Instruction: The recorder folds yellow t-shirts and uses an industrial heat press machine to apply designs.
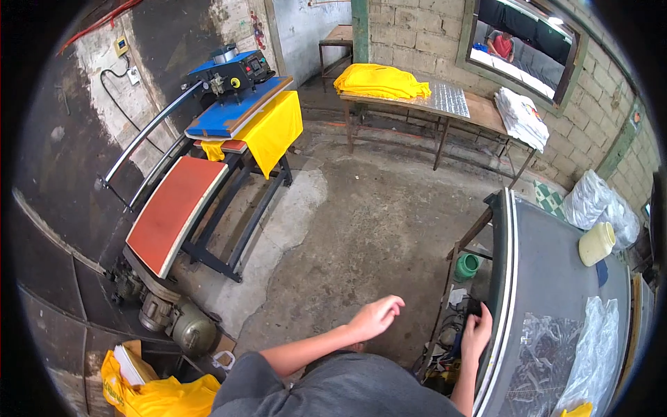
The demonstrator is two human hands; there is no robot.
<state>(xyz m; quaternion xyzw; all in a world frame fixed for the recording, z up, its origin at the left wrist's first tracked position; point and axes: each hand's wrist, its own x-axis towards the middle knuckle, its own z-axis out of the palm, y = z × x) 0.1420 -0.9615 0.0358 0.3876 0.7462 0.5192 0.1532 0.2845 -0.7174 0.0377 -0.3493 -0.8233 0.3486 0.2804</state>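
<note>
My left hand is held out over the concrete floor with its fingers loosely curled and nothing visible in it. Beside the edge of the long grey-topped table, my right hand is raised, thumb and fingers apart, holding nothing that shows. To the left stands a heat press with a blue upper part lowered over a yellow shirt, whose cloth hangs off the side. Nearer me is the press's bare red-orange pad.
Folded yellow shirts and white shirts lie on a far bench. An air compressor and yellow cloth are at lower left. A green container and cables sit under the right table. Beyond the window is a person.
</note>
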